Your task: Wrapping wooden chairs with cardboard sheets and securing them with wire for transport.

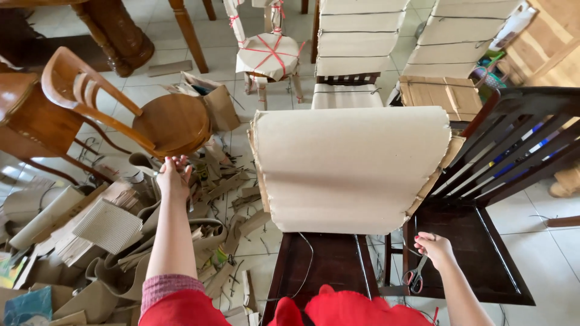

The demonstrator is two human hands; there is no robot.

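Observation:
My left hand (173,175) reaches out to the left over a heap of cardboard scraps (121,235) on the floor, fingers spread near the seat of a light wooden chair (172,124); it holds nothing I can see. My right hand (435,249) is low at the right, closed on a pair of scissors (415,276) that hang down with their handles lowest. Straight ahead stands a dark wooden chair (320,265) whose back is wrapped in a sheet of corrugated cardboard (350,166). A thin string lies across its seat.
A second dark chair (483,253) stands to the right, unwrapped. Behind are several chairs wrapped in cardboard and tied with string (356,42), one with red string (269,54). A wooden table leg (118,39) is at the back left. White tile floor (544,241).

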